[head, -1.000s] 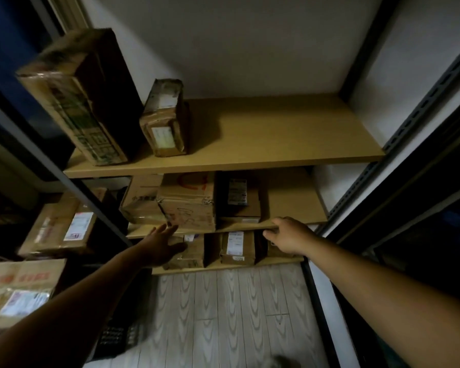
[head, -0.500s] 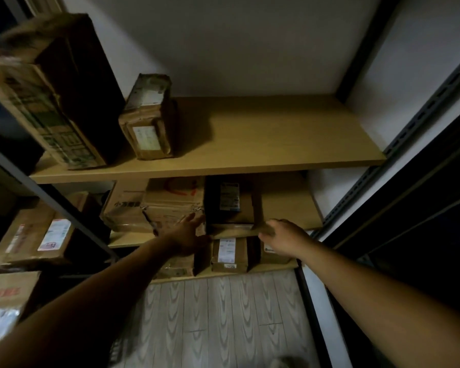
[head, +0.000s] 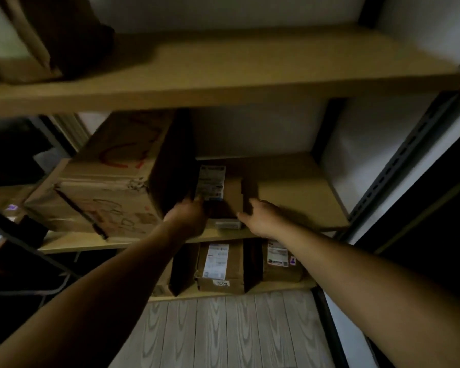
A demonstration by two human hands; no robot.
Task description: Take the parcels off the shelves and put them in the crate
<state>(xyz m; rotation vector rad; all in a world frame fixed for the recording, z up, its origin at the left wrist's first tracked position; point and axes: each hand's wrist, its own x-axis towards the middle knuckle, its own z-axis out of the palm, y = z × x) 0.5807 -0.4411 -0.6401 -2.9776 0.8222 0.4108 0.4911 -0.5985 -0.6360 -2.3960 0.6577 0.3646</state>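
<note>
Small parcel (head: 225, 192) with a white label sits centre frame on the middle shelf (head: 298, 187), tight against the right flank of the big scrawled carton (head: 112, 181). Change since a second ago: both hands have gone from the shelf's front edge to the parcel itself, and the view has closed in. Left hand (head: 189, 215) now at its near-left corner, right hand (head: 260, 216) at its near-right corner, fingers spread and laid against the cardboard. Whether either has actually clamped on, cannot tell; fingertips are lost in shadow. Reads as the pick being set up, lift not yet made. Parcel's front face dark, label text unreadable. Two more labelled parcels (head: 221, 264) low centre on the bottom shelf, partly behind the forearms. Top shelf's parcel (head: 45, 35), upper left, blurred and cut off. No crate anywhere in frame.
</note>
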